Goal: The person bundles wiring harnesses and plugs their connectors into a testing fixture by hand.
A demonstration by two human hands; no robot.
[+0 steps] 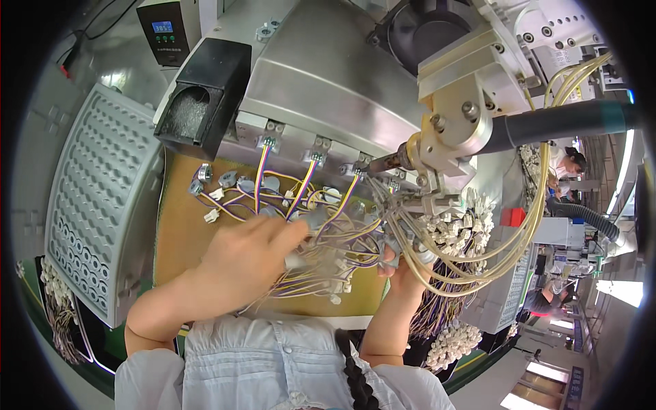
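Observation:
My left hand (247, 247) is over the near middle of the mat, its fingers curled together among wires. What they grip is hidden and blurred. My right hand (406, 268) is partly behind clear tubes, its fingers closed round a small grey part (389, 254). Between the hands lies a blurred tangle of wire leads (342, 256) with white plugs. Three ribbon-like wire bundles (304, 184) in yellow, white and purple run from clamps on the machine's front edge. A soldering head's tip (383, 162) points at the third clamp from the left.
A grey dimpled tray (102, 205) with round metal parts in its near rows stands left. A black box (208, 96) sits behind the mat (181, 239). Pale tubes (506, 263) loop down at the right, before heaped white plugs (461, 229). Other people work far right.

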